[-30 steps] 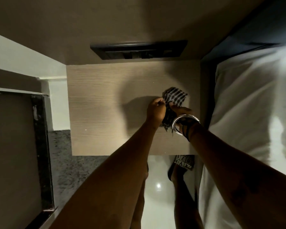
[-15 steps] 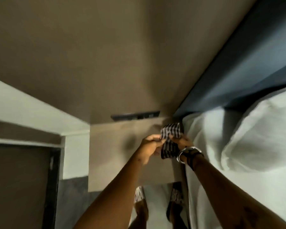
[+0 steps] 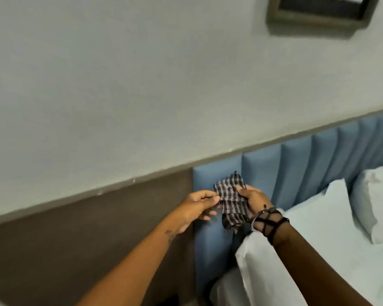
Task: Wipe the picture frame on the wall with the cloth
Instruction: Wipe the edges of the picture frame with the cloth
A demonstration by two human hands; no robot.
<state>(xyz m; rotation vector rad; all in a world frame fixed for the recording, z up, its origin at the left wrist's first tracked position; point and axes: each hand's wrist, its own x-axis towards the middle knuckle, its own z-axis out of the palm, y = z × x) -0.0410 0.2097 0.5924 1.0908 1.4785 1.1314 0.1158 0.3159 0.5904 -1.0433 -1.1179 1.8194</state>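
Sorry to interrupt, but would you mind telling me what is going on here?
A person stands beside a bed, holding a checked cloth in both hands: the left hand pinches its edge, the right hand grips the bunch. The picture frame hangs on the wall, up and to the right, not yet touched.

Bare forearms, small tattoo [image 3: 169,234] on left, metal bangle [image 3: 258,215] and black cords [image 3: 272,225] on right wrist

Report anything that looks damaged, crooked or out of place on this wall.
Small pale chips mark the trim strip where the white wall meets the brown panel. The picture frame appears tilted, but the whole view is slanted, so that cannot be judged. The checked cloth is held in both hands.
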